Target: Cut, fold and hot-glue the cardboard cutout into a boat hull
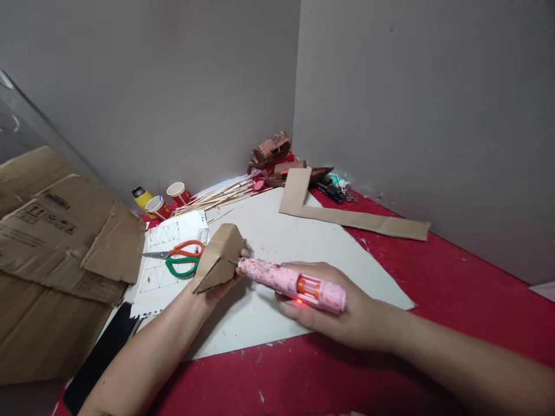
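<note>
My left hand [232,283] is closed on a folded piece of brown cardboard [223,245], which hides most of its fingers. The piece has bent faces and a dark cut edge along its near side. In my right hand [329,303] is a pink hot glue gun [277,277], smeared with residue and showing a small red light. Its thin tip points left and meets or nearly meets the cardboard; I cannot tell which. Just left of the piece lie scissors [182,260] with orange and green handles, over a sheet with drawn triangles [158,277].
A white board [260,329] covers part of the red table [347,381]. An L-shaped cardboard strip [359,219] lies at right. Wooden sticks [217,196], paper cups [177,193], a yellow bottle [141,196] and model boats [271,150] stand behind. A large cardboard box [56,248] fills the left.
</note>
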Available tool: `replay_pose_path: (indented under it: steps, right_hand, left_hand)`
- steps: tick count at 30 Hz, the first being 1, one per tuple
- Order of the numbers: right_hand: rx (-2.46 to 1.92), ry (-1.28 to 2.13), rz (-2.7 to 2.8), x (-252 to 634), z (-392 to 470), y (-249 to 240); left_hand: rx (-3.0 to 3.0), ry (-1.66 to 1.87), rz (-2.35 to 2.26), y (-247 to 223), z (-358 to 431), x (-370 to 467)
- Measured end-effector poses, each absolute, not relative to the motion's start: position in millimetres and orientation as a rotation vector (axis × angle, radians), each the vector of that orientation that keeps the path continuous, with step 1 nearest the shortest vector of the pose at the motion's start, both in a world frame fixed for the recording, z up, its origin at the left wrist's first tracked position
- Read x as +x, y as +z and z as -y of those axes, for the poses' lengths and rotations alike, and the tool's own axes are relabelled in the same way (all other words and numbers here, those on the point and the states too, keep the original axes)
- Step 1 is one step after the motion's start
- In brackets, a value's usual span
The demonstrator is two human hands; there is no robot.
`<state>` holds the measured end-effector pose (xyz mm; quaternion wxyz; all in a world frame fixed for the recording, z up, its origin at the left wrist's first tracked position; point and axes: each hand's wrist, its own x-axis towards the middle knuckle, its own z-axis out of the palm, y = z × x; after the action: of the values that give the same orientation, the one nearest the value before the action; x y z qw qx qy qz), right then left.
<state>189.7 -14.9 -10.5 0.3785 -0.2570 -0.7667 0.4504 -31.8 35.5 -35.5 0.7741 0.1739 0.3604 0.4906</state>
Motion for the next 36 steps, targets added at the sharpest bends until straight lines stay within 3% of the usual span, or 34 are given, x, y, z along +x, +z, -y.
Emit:
replay_pose_path:
  steps: [23,36]
  right_hand:
    - [-0.65,0.949,2.116,184.2,12.8,-20.0]
    - [-0.633,0.891,2.105,186.6,11.6,-18.3]
  left_hand:
    - [0.367,0.919,-0.77,-36.9,-31.8,-21.2]
    - [0.407,1.015,-0.786,-35.1,-27.8,-21.9]
